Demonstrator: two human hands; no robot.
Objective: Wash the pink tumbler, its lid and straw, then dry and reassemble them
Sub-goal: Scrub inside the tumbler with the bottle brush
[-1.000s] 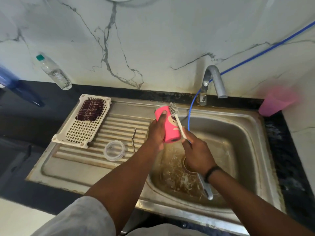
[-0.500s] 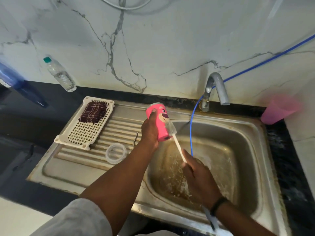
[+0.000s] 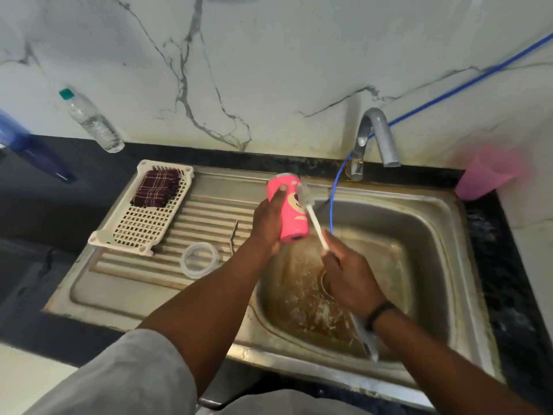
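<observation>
Fingers [image 3: 279,194] grip tumbler [image 3: 288,212] | brush [image 3: 314,218] alongside | lid [image 3: 200,259], straw [image 3: 233,236] on drainboard [image 3: 134,283]

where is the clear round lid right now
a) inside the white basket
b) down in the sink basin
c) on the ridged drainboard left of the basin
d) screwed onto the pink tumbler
c: the clear lid lies flat on the ridged drainboard, in front of the white basket and beside the metal straw, apart from the pink tumbler gripped by the left hand.

Pink tumbler [image 3: 288,211], maroon plaid cloth [image 3: 156,188]
</observation>
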